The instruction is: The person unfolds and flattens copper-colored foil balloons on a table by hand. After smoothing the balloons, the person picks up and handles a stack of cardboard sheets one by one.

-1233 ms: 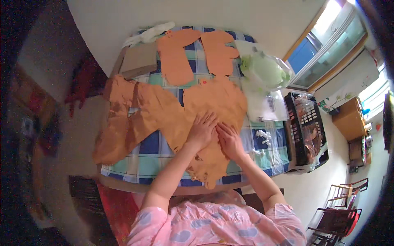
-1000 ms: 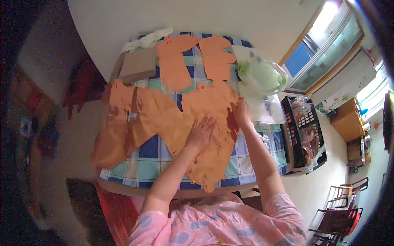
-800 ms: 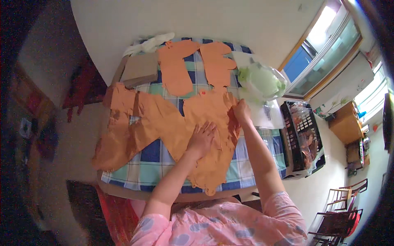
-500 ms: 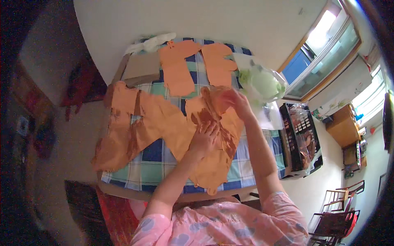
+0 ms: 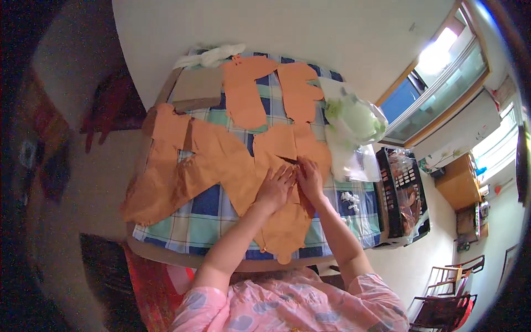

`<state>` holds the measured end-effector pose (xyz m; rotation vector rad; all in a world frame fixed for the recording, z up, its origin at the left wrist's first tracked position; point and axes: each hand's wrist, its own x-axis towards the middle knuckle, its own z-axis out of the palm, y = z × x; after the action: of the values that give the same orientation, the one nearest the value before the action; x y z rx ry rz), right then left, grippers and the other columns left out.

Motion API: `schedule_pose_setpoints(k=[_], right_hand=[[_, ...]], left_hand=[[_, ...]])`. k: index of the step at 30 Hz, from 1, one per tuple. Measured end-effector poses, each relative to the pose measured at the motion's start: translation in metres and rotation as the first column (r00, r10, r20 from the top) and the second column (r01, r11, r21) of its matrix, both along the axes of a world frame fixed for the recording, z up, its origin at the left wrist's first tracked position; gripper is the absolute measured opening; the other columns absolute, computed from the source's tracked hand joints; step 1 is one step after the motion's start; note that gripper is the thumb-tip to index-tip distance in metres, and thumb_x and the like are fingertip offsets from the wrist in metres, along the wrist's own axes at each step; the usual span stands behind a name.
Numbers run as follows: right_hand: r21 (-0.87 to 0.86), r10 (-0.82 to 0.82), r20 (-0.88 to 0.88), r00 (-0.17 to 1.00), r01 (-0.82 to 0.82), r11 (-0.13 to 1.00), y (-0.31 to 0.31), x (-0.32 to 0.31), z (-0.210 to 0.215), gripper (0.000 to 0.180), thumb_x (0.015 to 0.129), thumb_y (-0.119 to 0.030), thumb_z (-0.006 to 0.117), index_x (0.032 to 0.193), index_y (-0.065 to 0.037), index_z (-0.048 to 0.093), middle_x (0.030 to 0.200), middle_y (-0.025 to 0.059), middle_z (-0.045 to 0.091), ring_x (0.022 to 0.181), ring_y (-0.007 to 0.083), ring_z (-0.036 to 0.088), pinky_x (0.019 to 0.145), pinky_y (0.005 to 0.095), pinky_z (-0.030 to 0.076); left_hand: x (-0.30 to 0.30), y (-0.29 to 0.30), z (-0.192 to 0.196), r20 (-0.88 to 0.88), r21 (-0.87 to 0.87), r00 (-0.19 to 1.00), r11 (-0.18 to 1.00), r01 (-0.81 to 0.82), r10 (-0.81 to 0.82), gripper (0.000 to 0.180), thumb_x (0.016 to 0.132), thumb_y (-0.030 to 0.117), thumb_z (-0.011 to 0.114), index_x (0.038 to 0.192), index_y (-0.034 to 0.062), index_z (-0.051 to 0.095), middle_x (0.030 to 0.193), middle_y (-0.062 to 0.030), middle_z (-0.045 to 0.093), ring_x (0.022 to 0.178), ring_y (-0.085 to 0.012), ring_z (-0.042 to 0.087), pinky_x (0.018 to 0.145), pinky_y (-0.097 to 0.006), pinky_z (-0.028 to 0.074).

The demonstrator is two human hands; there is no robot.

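Checked cloth (image 5: 202, 208) is lying below an orange sheet (image 5: 285, 226), which is extending under left hand (image 5: 275, 193), fingers slightly spread, and right hand (image 5: 310, 181), fingers close together.

The checked tablecloth (image 5: 207, 202) bears orange sheets (image 5: 238, 171), a box (image 5: 198, 86), bags (image 5: 358, 120), apparently white fabric (image 5: 213, 56).
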<state>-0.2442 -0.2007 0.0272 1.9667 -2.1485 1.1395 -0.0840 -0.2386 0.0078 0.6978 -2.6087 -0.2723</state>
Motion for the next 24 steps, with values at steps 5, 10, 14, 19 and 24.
schedule_pose_setpoints(k=[5,10,14,19,24], right_hand=[[0.146,-0.152,0.369,0.917,0.105,0.984,-0.010,0.028,0.035,0.032,0.085,-0.005,0.054,0.116,-0.005,0.055,0.106,0.0160,0.057,0.094,0.0312,0.057,0.074,0.0381,0.049],[0.164,-0.078,0.278,0.957,0.033,0.986,-0.011,0.028,0.034,0.035,0.081,-0.002,0.055,0.116,-0.006,0.056,0.099,0.0145,0.058,0.090,0.0284,0.058,0.074,0.0356,0.048],[-0.004,-0.062,0.452,0.890,0.071,0.997,-0.010,0.030,0.038,0.034,0.077,0.000,0.055,0.111,-0.005,0.060,0.098,0.0168,0.062,0.095,0.0335,0.058,0.085,0.0404,0.046],[-0.014,0.018,0.592,0.805,-0.013,1.000,-0.019,0.012,0.011,0.033,0.077,0.000,0.054,0.109,-0.003,0.062,0.106,0.0182,0.062,0.099,0.0362,0.058,0.089,0.0409,0.045],[-0.024,0.114,0.143,0.983,-0.111,0.993,-0.020,0.005,0.009,0.034,0.078,-0.001,0.054,0.111,-0.004,0.062,0.107,0.0178,0.063,0.103,0.0358,0.058,0.092,0.0403,0.044]], left_hand=[[0.001,0.001,0.003,0.118,-0.034,0.992,0.999,-0.031,0.034,0.045,0.094,0.031,0.037,0.135,0.0126,0.043,0.142,-0.0058,0.039,0.135,-0.0234,0.029,0.109,-0.050,0.019],[0.000,0.000,-0.001,0.095,-0.044,0.995,0.998,-0.038,0.042,0.044,0.095,0.032,0.037,0.134,0.0124,0.044,0.142,-0.0065,0.039,0.135,-0.0238,0.030,0.110,-0.050,0.019],[0.001,0.000,-0.001,0.060,-0.029,0.997,0.999,-0.040,0.042,0.045,0.095,0.032,0.036,0.134,0.0106,0.043,0.143,-0.0069,0.037,0.135,-0.0243,0.030,0.110,-0.051,0.019],[0.002,0.002,0.004,0.018,-0.007,1.000,1.000,-0.025,0.025,0.046,0.095,0.031,0.035,0.135,0.0094,0.042,0.144,-0.0073,0.036,0.135,-0.0252,0.030,0.109,-0.051,0.019],[0.001,0.000,-0.003,0.034,-0.045,0.999,0.999,-0.024,0.026,0.046,0.095,0.030,0.035,0.135,0.0094,0.042,0.144,-0.0078,0.036,0.134,-0.0253,0.030,0.109,-0.051,0.020]])
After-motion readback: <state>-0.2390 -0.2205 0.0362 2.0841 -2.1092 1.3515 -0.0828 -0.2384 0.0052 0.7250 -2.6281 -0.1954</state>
